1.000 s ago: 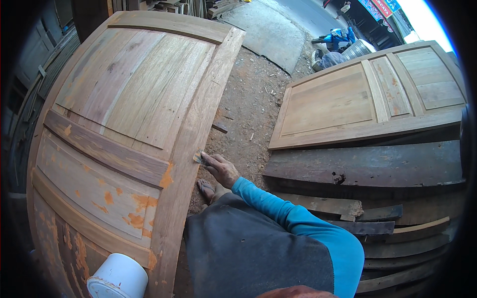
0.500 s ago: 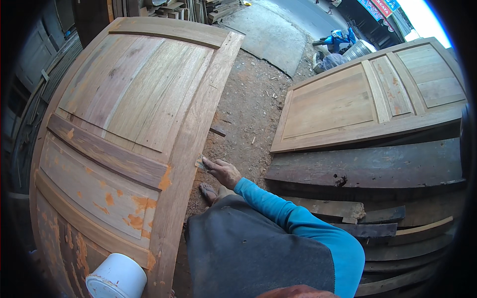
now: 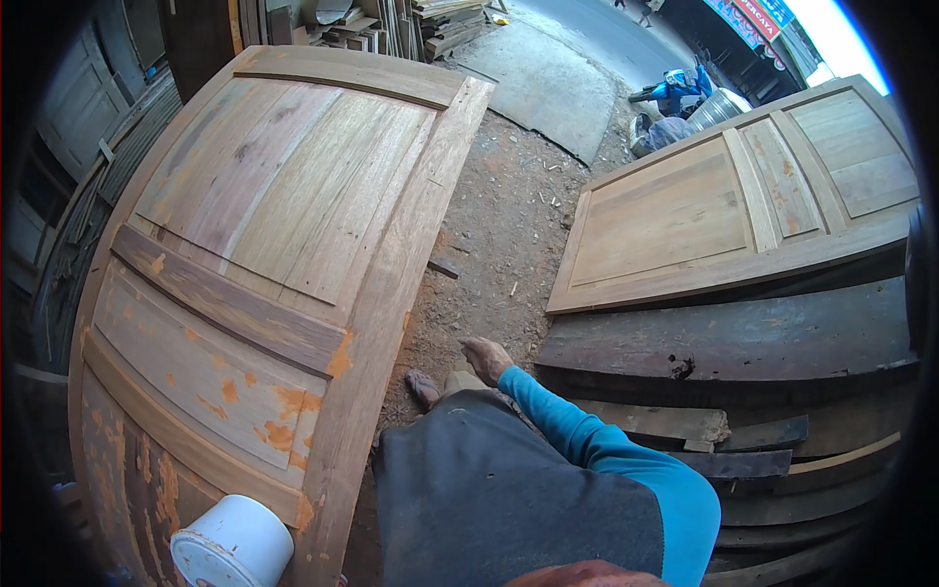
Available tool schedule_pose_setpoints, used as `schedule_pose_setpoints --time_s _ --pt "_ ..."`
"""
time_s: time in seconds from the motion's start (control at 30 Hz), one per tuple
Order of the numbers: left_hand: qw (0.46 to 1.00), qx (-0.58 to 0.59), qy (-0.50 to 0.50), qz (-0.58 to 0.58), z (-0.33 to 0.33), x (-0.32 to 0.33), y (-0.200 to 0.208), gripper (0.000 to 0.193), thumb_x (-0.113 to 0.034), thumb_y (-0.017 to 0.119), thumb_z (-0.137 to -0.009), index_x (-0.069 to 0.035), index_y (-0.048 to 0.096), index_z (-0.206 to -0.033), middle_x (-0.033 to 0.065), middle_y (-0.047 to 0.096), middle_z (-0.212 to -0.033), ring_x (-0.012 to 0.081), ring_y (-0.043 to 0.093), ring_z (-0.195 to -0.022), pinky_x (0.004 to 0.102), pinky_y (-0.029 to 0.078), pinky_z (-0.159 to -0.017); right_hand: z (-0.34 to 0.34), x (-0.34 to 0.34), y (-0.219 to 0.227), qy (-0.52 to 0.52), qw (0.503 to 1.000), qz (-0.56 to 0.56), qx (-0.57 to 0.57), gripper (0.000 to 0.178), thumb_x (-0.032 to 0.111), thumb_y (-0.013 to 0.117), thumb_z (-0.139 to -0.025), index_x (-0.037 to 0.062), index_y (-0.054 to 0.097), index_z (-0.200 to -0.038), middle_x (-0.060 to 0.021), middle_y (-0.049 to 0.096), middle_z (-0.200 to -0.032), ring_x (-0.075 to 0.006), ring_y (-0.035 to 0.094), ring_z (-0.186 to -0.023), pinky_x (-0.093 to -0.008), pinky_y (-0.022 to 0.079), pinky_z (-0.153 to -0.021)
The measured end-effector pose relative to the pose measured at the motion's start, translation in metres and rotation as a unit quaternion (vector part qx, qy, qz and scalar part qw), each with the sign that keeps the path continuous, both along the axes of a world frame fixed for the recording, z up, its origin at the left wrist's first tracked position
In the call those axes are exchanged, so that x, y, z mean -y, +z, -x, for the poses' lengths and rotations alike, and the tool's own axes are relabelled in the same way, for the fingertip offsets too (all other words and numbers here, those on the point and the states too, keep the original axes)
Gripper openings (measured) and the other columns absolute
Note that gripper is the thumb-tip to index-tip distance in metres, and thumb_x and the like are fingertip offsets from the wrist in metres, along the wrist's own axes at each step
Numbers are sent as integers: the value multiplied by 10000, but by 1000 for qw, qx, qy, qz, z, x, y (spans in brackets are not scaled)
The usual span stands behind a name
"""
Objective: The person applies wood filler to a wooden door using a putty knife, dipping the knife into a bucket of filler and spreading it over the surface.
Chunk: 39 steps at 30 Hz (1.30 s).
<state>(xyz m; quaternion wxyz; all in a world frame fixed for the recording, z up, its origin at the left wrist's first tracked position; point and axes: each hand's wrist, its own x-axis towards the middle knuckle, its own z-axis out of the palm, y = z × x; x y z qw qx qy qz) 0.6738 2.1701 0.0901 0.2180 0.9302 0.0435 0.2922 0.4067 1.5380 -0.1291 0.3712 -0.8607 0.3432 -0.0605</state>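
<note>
Head view: Your right hand (image 3: 486,359) is hanging over the dirt ground (image 3: 499,254), near your sandalled foot (image 3: 423,387) and apart from the panelled wooden door (image 3: 323,196) resting to your left. Its fingers are curling; whether they are gripping anything, you cannot tell here. Your left hand is not showing. Orange filler-like patches (image 3: 280,434) are marking the door's nearer panels and rails, and a white plastic bucket (image 3: 245,538) is standing at its near end. A second panelled door (image 3: 655,220) is resting to your right. Judged by build, the left one is probably handling as heavy and stiff, its patches perhaps smearing; the long outer stile (image 3: 416,225) is offering the best hold, towards its bare far end.
</note>
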Motion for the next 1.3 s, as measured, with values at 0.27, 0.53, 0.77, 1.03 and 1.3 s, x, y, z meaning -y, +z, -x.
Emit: schedule_pose_setpoints --time_s 0.27,0.53,0.77,1.03,1.3 --pt "999 17 1 -44 3 -36 -2 541 -421 654 -1007 -46 626 -1396 181 650 -1362 298 605 -1240 421 478 -1079 -20 14 32 -51 998 -21 8 237 234 577 -1017 20 674 -1046 -217 671 -948 -424 662 -928 -494 515 -794" --pt "993 -76 45 73 13 -4 6 543 -435 509 -1067 -12 613 -1390 214 627 -1368 344 622 -1213 447 503 -1043 -49 11 108 -62 998 21 -4 277 284 633 -993 20 691 -1051 -247 688 -973 -458 664 -947 -505 521 -805" --pt "981 -141 80 103 15 47 57 601 -488 546 -1041 -53 571 -1456 196 590 -1427 326 617 -1225 401 502 -1008 -57 -8 117 -92 992 67 45 229 244 708 -967 18 705 -1004 -209 689 -871 -374 688 -778 -432 525 -694" --pt "980 -136 83 118 20 50 56 552 -415 511 -1062 -32 571 -1455 188 586 -1443 308 601 -1249 384 461 -1049 -84 -22 113 -48 986 146 60 228 246 718 -959 23 670 -954 -196 641 -807 -393 653 -747 -455 495 -668" --pt "976 -120 80 161 19 43 52 541 -403 539 -1061 -7 589 -1426 173 606 -1409 273 604 -1225 361 467 -1043 -95 -29 129 29 988 150 2 222 231 713 -957 15 665 -933 -198 636 -808 -398 646 -733 -460 490 -659"
